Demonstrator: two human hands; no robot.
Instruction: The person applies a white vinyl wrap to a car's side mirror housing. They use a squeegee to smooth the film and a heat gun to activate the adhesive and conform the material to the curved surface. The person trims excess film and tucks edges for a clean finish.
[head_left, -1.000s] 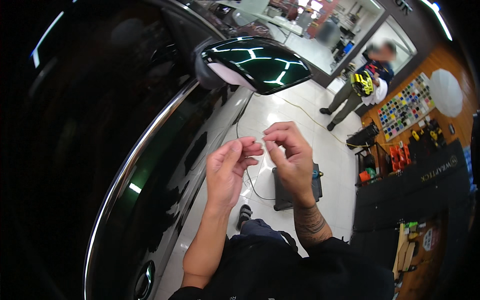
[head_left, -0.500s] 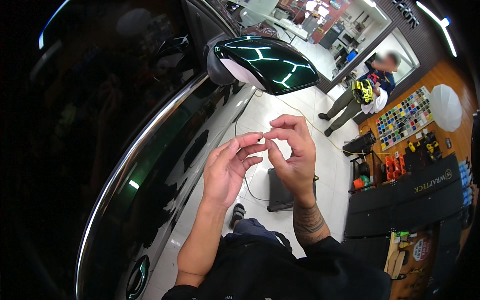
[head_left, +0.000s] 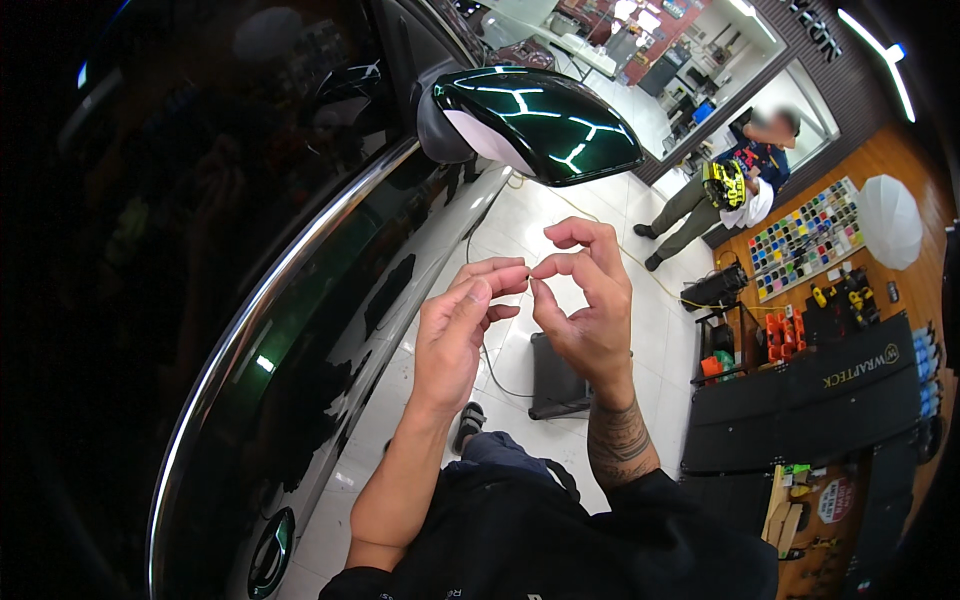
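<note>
My left hand (head_left: 452, 335) and my right hand (head_left: 592, 318) are raised in front of my body, fingertips meeting beyond the near side of a dark green side mirror (head_left: 545, 125). Between the fingertips shows a tiny dark speck (head_left: 528, 277), too small to name. The thumb and forefinger of each hand are bent toward one another in a pinch around it. The mirror's glossy cap has a pale strip on its lower edge. Along my left runs the car door (head_left: 290, 370), dark green and black above a lighter lower part, with a chrome trim line (head_left: 290, 270).
A dark stool or box (head_left: 558, 378) stands on the white tiled floor below my hands. A cable (head_left: 486, 365) lies on the floor. At the right are a workbench with black panels (head_left: 790, 410), a colour swatch board (head_left: 805, 240) and a standing person (head_left: 725, 185).
My left hand has closed its thumb further onto its fingers and turned slightly. The right hand has stayed nearly in place. The view has shifted a little.
</note>
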